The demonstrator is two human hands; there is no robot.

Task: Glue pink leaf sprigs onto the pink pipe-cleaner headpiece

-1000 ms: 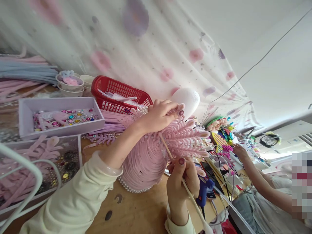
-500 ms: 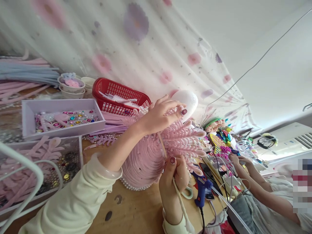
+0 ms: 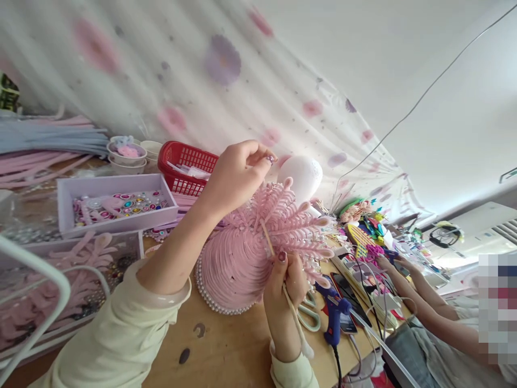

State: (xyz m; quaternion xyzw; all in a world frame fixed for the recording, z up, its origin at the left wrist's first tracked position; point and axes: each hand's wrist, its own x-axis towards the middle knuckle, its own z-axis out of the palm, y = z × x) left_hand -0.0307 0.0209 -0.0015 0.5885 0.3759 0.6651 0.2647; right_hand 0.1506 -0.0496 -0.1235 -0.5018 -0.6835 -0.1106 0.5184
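Observation:
A dome wrapped in pink fuzzy strips, edged with pearl beads, stands on the table. Feathery pink fronds fan out from its top and right side. My right hand is closed around a thin pale stick, whose upper end touches the base of the fronds; its lower part sticks out below the hand and ends in a whitish lump. Above the fronds hovers my left hand, thumb and fingertips pinched together; whether anything small is between them I cannot make out.
A blue glue gun and scissors lie right of the dome. Left are a lilac tray of gems, a red basket and a white frame. Behind is a white foam ball. Another person's arms work at the right.
My left hand has lifted off the fronds, moving up and left, and its fingers have drawn together. My right hand keeps hold of the stick in nearly the same place.

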